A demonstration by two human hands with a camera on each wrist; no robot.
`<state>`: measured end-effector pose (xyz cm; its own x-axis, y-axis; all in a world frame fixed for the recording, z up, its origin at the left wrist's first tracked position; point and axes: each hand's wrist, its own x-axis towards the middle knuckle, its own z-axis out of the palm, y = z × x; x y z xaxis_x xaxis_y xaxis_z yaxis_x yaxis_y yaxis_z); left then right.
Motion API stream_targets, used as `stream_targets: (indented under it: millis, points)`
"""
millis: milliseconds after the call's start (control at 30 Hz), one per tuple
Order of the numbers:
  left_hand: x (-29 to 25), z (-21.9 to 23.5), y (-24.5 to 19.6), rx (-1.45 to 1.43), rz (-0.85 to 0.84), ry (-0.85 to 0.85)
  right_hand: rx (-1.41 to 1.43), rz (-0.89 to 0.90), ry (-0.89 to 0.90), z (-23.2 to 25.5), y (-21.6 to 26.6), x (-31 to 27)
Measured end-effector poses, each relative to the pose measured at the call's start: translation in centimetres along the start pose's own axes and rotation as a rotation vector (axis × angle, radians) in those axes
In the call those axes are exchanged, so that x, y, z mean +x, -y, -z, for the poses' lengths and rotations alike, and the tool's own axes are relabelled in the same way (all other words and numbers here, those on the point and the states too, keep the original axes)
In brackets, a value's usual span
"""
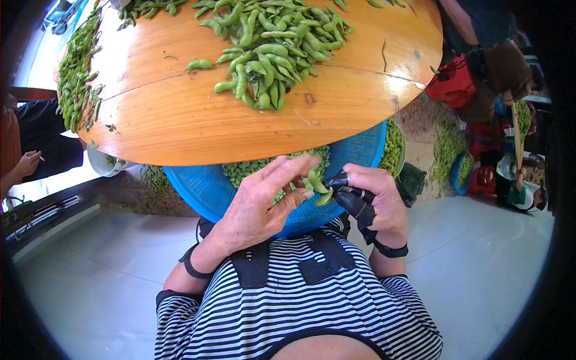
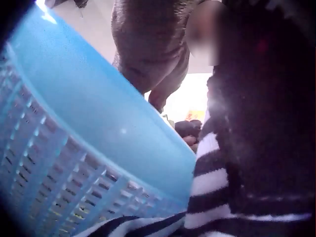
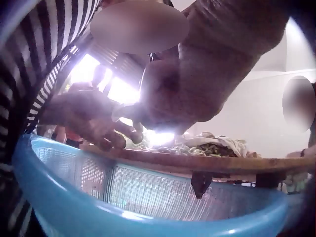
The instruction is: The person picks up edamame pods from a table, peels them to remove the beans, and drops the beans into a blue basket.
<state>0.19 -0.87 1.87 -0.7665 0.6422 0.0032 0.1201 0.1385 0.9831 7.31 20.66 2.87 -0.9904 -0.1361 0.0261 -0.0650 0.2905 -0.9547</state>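
Note:
Over the blue basket (image 1: pixel 189 186), my two hands meet at green soybean pods (image 1: pixel 316 182). The left hand (image 1: pixel 258 195) holds pods between its thumb and fingers. From the other side, the right hand (image 1: pixel 377 198) pinches a pod with fingertips wrapped in black coverings (image 1: pixel 354 201). Shelled green beans (image 1: pixel 240 171) lie in the basket below, partly hidden by the left hand. In the left wrist view, the left hand (image 2: pixel 148 44) is above the basket's rim. The right wrist view has the right hand (image 3: pixel 202 74) close to the left one (image 3: pixel 94 121).
A wooden table (image 1: pixel 162 129) overhangs the basket, bearing a large pile of pods (image 1: pixel 276 54) and another along its left edge. A white bucket (image 1: pixel 99 162) stands at the left, near a seated person (image 1: pixel 36 138). More pods (image 1: pixel 447 144) lie on the floor at the right.

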Motion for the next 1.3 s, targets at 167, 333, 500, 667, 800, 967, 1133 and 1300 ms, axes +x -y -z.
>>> stream_targets:
  millis: [167,333,500,667,800,967,1133,1300]
  points:
    - [0.5,0.3,0.6,0.086,-0.013,0.114,-0.074,0.032,0.008,0.5,-0.2,0.2]
    - [-0.1,-1.0,1.8,-0.197,0.107,0.112,-0.244,0.006,-0.093,0.2,-0.2,0.1]
    - [0.2,-0.9,1.2,-0.433,0.357,0.043,-0.179,-0.288,-0.287,-0.3,1.5,-0.8]
    - [0.3,-1.6,1.4,-0.364,0.318,0.035,-0.035,-0.24,-0.178,-1.7,1.0,-0.9]
    - [0.1,-2.1,1.6,-0.248,0.231,-0.058,-0.007,-0.159,-0.103,-1.8,0.4,-0.7]
    - [0.2,-2.0,1.6,-0.038,0.124,-0.105,-0.027,-0.192,-0.045,-1.6,-0.1,-0.6]
    - [0.1,-2.3,2.0,-0.099,0.14,-0.095,-0.017,-0.19,-0.079,-1.6,0.7,-0.3]
    - [0.3,-1.1,2.0,-0.559,0.445,0.116,0.161,-0.183,-0.056,-1.6,-0.6,-0.8]
